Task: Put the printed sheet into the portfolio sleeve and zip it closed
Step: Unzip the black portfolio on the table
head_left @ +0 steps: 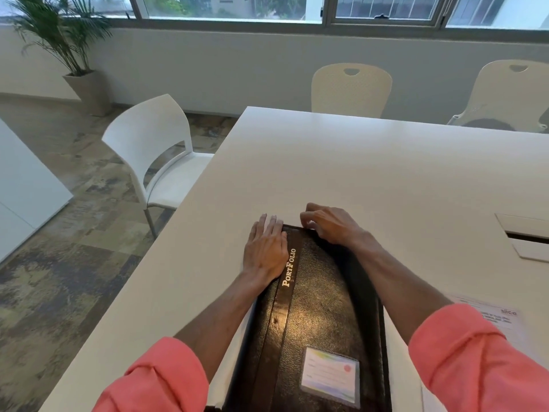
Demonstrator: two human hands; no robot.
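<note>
Both hands are resting at the far end of a black portfolio (320, 307) that is lying flat on the white tabletop (371, 168). The left hand (266, 248) is lying palm down with its fingers straight and close together, pressing on the far left corner of the cover beside the gold word "PortFolio"; its fingertips are reaching just past the edge onto the tabletop. The right hand (329, 223) is sitting at the far right corner with its fingers curled down over the rim. Whether it is pinching anything there cannot be told, since the fingertips and thumb are hiding that spot. Pink sleeves (160, 379) are covering both upper forearms, rolled back from the wrists.

The portfolio is running lengthwise away from the person, between the two forearms, and is carrying a small label card (329, 376) in a clear pocket near its close end. The printed sheet (502, 316) is lying on the tabletop to the right of the portfolio, partly hidden under the right forearm and sleeve.

Farther right, a cable hatch (523, 233) is sitting open in the tabletop. A white chair (154, 150) is standing at the left side, two beige chairs (352, 90) are standing at the far side, and a potted plant (59, 34) is standing in the corner under the windows.
</note>
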